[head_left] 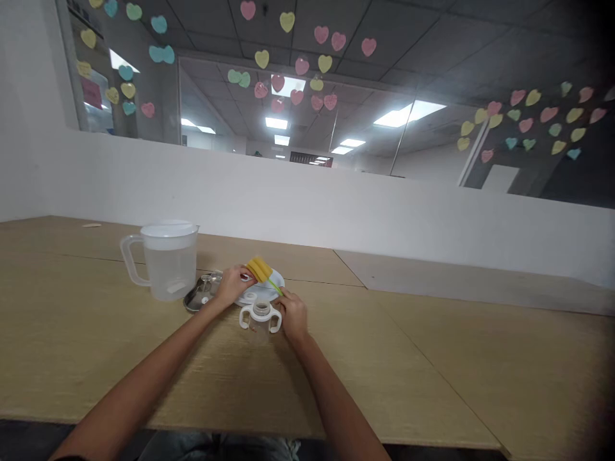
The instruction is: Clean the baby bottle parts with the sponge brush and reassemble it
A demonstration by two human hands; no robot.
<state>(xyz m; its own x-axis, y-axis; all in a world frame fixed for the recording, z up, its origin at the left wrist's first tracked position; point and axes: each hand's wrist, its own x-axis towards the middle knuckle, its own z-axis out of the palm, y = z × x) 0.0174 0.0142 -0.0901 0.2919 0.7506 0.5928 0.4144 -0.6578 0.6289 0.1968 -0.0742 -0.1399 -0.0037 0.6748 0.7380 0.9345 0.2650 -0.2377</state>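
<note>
A bottle brush [260,269] with a yellow sponge head and a thin green handle is held slantwise above a white plate [278,276]. My right hand [293,314] is closed around the handle's lower end. With its fingers pinched at the sponge's left side, my left hand [233,286] touches the head. Just below the brush stands a clear baby bottle [261,314] with a white two-handled collar and an open mouth. Small white parts lie on the plate, partly hidden by my left hand. A metal tray [193,301] holding clear and white pieces sits left of that hand.
A lidded translucent pitcher [170,262] of clear liquid stands at the left, close to the metal tray. A small flat pale piece [91,225] lies far left. Behind the wooden table [432,358] rises a white wall [240,192] with windows bearing heart-shaped notes.
</note>
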